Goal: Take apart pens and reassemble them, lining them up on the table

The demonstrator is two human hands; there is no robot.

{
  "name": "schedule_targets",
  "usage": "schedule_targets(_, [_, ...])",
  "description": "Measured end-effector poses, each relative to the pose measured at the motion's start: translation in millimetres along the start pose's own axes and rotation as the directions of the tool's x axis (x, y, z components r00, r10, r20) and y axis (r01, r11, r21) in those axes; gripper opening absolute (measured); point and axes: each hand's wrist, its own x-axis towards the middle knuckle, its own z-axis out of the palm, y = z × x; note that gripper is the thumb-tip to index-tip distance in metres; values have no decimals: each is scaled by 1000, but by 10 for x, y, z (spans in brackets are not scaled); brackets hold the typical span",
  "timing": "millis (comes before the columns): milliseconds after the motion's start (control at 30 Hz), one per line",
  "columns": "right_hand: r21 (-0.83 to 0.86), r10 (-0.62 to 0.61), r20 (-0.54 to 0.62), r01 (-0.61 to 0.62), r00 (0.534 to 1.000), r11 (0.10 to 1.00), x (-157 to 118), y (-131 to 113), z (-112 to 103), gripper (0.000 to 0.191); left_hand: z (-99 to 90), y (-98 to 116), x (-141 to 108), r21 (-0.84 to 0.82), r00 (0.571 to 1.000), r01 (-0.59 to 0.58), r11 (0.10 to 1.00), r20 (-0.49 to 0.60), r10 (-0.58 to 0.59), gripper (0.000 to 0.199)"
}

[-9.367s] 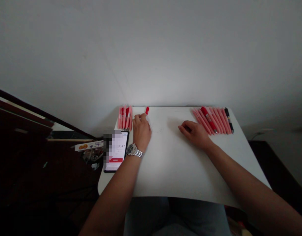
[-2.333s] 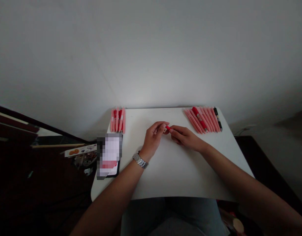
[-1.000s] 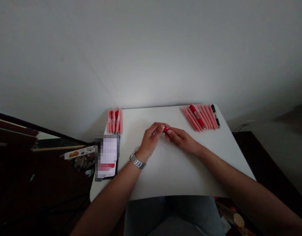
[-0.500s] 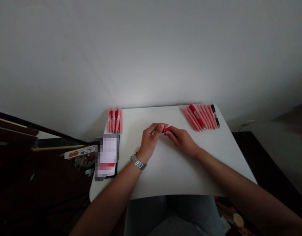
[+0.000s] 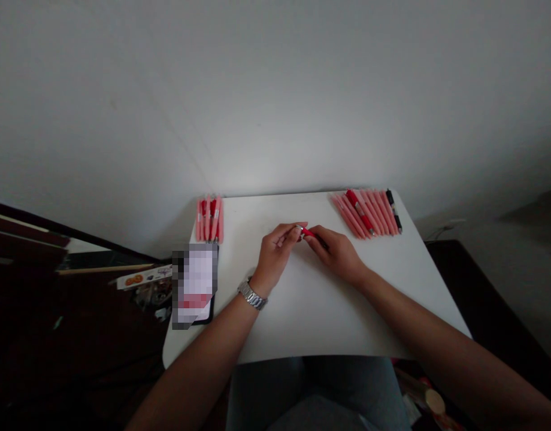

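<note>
Between my two hands is a red pen (image 5: 307,231) with a silvery tip, held over the middle of the white table. My left hand (image 5: 278,244), with a metal watch on its wrist, pinches the silvery end. The red barrel is gripped by my right hand (image 5: 333,250), whose fingers cover much of it. Pink pens (image 5: 380,211) lie in a slanted row at the back right, with a red pen (image 5: 360,212) on top and a black pen (image 5: 394,212) at the row's right end. Another bunch of pink and red pens (image 5: 208,220) lies at the back left.
A phone (image 5: 197,284), its screen blurred out, lies at the left edge of the white table (image 5: 297,317). The wall (image 5: 275,120) rises right behind the table. Left of the table, a sticker-covered strip (image 5: 143,278) lies over small clutter.
My right hand has shifted slightly right along the pen, and more of the red barrel and the silvery tip now shows between my hands. The pens on the table stay put.
</note>
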Motion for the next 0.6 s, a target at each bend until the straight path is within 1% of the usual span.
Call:
schedule_targets(100, [69,-28,-7,28,1000,997,-5,-12,-3,32,-2,-21,-5,-31,1000,10,999,-14,-10,35])
schedule_targets(167, [84,-31,-25,33,999,996,-12,-7,-1,35,-1,-25,-12,-35,1000,12,999,-27,-13,35])
schedule_targets(267, [49,-16,-56,19,998,999,-20,18,5,37,1,-27,-17,-43,999,15,999,-35,-17,35])
schedule_targets(333, [28,-26,-69,28,997,999,-20,33,7,37,2,-33,-15,-58,999,24,998,-38,-26,34])
schedule_targets(467, [-14,-57,-90,56,994,998,-11,46,8,34,2,-53,-2,-93,998,29,995,-50,-34,32])
schedule_targets(600, [-31,-47,-97,44,994,999,-2,46,16,28,-3,-80,9,-108,998,26,994,-58,-32,29])
